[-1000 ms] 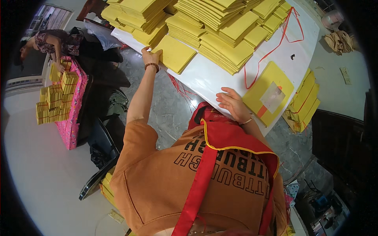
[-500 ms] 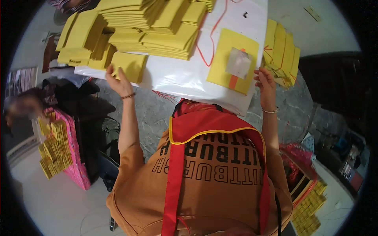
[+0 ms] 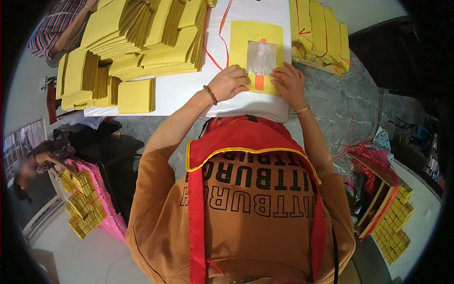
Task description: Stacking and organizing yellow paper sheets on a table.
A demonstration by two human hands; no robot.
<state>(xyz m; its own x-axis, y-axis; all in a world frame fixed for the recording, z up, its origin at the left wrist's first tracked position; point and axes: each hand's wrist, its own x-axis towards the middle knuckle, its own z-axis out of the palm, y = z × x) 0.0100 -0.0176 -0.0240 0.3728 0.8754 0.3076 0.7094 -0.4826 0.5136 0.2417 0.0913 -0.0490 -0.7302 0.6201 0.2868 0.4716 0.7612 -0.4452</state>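
Observation:
A flat yellow paper stack (image 3: 238, 41) lies on the white-covered table, with a clear shiny square (image 3: 261, 59) and an orange strip (image 3: 259, 82) on its top. My left hand (image 3: 230, 83) has its fingers bent and closed over the near left edge of the paper. On the near right edge, my right hand (image 3: 290, 84) grips with curled fingers, the thumb toward the strip. What the fingertips do under the edge is hidden. Left of my hands, a small yellow paper stack (image 3: 135, 96) rests at the table's front edge.
Large piles of folded yellow paper (image 3: 156, 47) fill the table's left. Red string (image 3: 222, 33) runs beside them. Tied yellow bundles (image 3: 321, 35) stand at the right. A person in a striped sleeve (image 3: 59, 26) is at far left; another sits by a pink-covered table (image 3: 106, 199).
My left hand has left the small stack and moved right to the yellow paper with the clear square. My right hand has come inward onto its near right edge. The view has shifted.

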